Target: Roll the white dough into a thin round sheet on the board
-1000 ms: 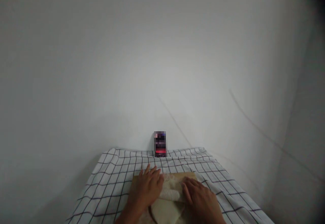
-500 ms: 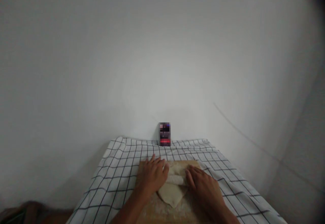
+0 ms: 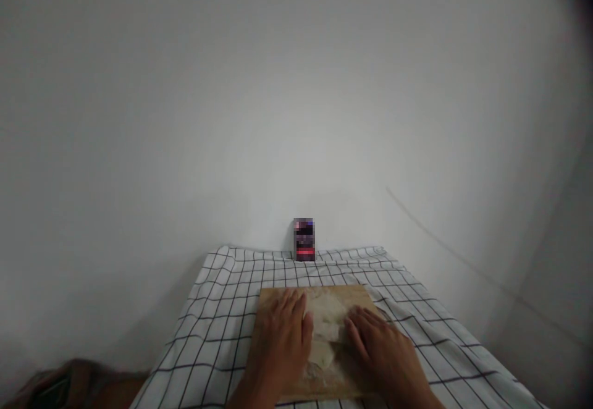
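Two hands, one step: pressing or rolling dough on the board (image 3: pixel 340 386), as far as I can judge; continuing would call for even weight from both sides.
Left hand (image 3: pixel 281 338): palm down by the board's left edge, grip spread nearly flat, fingers straight toward the far left corner, thumb beside the bar; whether the palm bears on the bar is hidden.
Dark block (image 3: pixel 304 240): upright near the table's (image 3: pixel 210 335) far edge, too pixelated to name.
Dough (image 3: pixel 320 354): pale, about mid-board between the hands, showing on the near side of the bar.
Bar (image 3: pixel 328 333): crosswise between the hands, perhaps a floured pin; ends out of sight.
Right hand (image 3: pixel 385 344): over the board's right edge, fingers bent inward and close together at the bar; cannot tell whether that grip closes around it.
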A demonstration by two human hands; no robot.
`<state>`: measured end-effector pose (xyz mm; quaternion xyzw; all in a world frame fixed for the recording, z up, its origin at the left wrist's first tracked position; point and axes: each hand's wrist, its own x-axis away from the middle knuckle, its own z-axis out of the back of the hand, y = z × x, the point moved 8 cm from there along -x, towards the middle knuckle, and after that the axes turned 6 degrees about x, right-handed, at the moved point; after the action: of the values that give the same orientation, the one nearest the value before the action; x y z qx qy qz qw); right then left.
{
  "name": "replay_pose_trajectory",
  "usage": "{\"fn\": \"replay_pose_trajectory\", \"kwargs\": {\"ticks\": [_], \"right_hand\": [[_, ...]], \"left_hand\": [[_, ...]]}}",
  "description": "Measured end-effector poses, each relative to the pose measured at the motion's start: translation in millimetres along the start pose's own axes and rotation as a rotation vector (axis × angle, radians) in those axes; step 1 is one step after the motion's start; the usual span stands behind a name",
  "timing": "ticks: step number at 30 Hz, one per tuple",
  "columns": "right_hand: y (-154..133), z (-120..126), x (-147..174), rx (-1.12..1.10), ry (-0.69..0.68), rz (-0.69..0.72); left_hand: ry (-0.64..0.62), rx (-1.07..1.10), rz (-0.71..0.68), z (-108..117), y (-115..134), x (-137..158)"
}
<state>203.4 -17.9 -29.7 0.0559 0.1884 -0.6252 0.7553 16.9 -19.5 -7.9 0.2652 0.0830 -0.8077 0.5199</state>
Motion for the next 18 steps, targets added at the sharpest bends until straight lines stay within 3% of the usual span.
{"fn": "replay_pose_trajectory", "kwargs": {"ticks": [5, 8, 18], "right_hand": [[0.2, -4.9, 15.8, -0.053, -0.024, 0.045], [-1.3, -3.6, 15.1, -0.056, -0.034, 0.055], [0.2, 11.6, -56.3, 0.046, -0.115, -0.002]], "left_hand": [[0.052, -0.053, -0.131, 1.5, 7.0, 37.3], [0.04, -0.039, -0.113, 0.3, 4.2, 39.6], [-0.225, -0.014, 0.112, -15.8, -19.9, -50.8]]}}
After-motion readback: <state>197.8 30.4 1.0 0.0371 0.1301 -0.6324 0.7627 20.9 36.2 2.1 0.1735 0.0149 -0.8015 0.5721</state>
